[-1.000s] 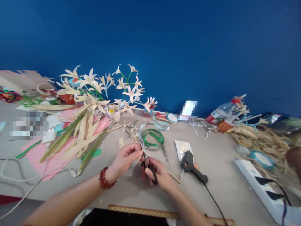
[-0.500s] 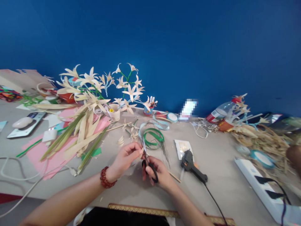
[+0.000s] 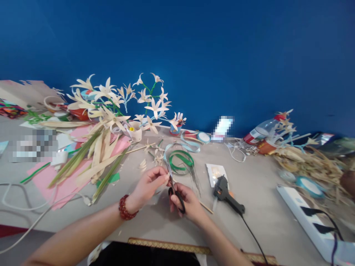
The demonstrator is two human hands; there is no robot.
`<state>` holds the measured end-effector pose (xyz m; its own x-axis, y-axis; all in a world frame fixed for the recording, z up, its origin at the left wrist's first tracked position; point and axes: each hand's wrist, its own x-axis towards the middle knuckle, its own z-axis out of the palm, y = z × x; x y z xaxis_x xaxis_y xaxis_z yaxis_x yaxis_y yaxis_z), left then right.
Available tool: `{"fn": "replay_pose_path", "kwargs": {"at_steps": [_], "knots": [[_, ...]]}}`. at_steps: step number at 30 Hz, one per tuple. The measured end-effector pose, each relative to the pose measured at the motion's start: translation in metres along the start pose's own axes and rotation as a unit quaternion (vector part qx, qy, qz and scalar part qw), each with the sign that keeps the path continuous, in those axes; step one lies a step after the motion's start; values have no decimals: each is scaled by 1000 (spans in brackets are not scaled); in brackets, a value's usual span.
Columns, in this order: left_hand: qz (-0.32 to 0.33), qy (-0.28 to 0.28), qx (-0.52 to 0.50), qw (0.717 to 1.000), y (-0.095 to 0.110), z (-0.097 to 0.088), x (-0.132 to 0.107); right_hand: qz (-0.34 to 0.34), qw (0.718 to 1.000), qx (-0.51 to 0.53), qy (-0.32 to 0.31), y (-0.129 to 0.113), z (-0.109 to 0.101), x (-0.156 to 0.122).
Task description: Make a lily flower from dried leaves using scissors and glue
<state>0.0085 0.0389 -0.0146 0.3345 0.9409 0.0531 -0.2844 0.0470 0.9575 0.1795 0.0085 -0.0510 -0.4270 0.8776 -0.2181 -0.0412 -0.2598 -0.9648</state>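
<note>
"What's the biggest thing there?"

"The blue wall point(image 3: 177, 44), standing beyond the black glue gun point(image 3: 227, 199). Next comes the grey tabletop point(image 3: 257, 225) that the glue gun lies on."

"And after those?"

"Sprays of pale star-shaped flowers point(image 3: 155, 107), to the left of the glue gun and further back. Dried husk strips point(image 3: 98, 155) lie well to its left, and the white power strip point(image 3: 301, 221) is to its right."

"Where are the hands?"

"Both are left of the glue gun. The right hand point(image 3: 185, 201) is wrapped around the black handles of the scissors point(image 3: 173, 189), and the left hand point(image 3: 149, 186) has thumb and forefinger pinched together on a pale sliver point(image 3: 168, 175). That sliver is at the blades, left of the glue gun; its full shape is hidden by the fingers. Past the hands, left of the glue gun and beyond, lies a coil of green ribbon point(image 3: 192, 162)."

"Anything changed just now?"

"Very little. Compared with a second ago, the handle loops look slightly closer together, while the pinch is in much the same spot."

"Meaning what?"

"I'd judge a small, careful trim is under way. Whether the blades have cut through, I can't tell."
</note>
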Motion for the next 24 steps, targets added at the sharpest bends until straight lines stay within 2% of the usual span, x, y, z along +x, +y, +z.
{"fn": "replay_pose_path", "kwargs": {"at_steps": [5, 15, 20, 24], "knots": [[-18, -13, -14, 1000, 0, -2, 1, -7, 1000, -5, 15, -3, -3, 0], [-32, -66, 29, 997, 7, -14, 4, 2, 998, -24, -55, -16, -11, -6], [-71, -90, 24, 993, 7, -20, 7, 0, 998, -22, -59, -16, -15, -7], [-72, -114, 40, 990, 13, -21, 9, -7, 998, -17, -53, -15, -19, -6]]}}
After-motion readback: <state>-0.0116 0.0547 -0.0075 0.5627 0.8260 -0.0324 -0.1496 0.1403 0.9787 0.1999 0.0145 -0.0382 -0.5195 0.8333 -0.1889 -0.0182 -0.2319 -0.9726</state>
